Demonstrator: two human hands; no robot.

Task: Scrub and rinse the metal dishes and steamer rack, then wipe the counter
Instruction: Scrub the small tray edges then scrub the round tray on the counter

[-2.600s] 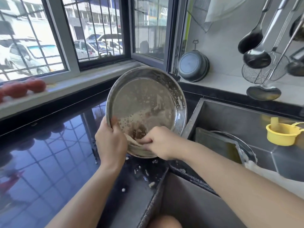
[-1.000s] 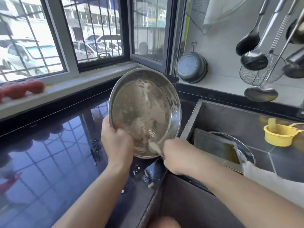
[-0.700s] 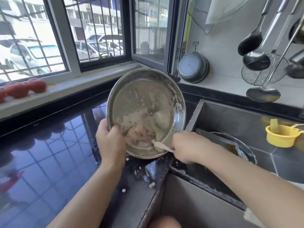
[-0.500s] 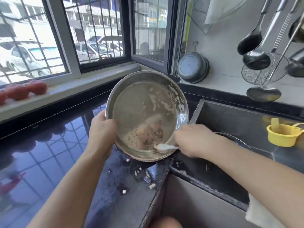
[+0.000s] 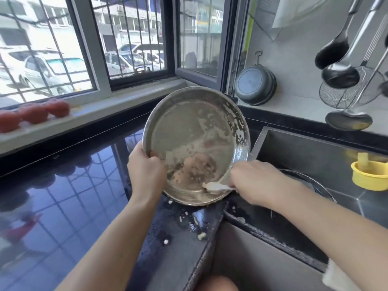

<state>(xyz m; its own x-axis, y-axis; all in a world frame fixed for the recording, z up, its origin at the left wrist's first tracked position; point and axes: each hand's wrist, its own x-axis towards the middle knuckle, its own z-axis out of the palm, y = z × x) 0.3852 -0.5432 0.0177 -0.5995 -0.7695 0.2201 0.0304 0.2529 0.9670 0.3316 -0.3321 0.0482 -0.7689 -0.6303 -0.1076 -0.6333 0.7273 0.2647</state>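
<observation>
- Glossy black counter is seen running under a barred window, with parked cars visible outside and the window bars mirrored in the wet surface.
- Red tomatoes are lined up on the pale window sill at the left.
- Small white flecks of suds are scattered on the counter just below the dish, near the sink edge.
- A round metal dish is held tilted up on its lower rim, its inside turned toward the camera, over the counter corner just beside the sink.
- Soap foam is smeared across the inside of the dish and up its right wall.
- The left rim of the dish is gripped by the left hand, the thumb hooked over the edge into the dish and the fingers hidden behind it.
- A pale scrubbing cloth is pinched in the curled fingers of the right hand, and its tip is pressed against the lower inside of the dish.
- Another round metal dish is partly seen in the sink behind the right forearm.
- A yellow plastic cup is set at the far right of the sink.
- Ladles and a wire skimmer are hung on the wall above the sink.
- A dark pan is hung in the corner beside the window frame.
</observation>
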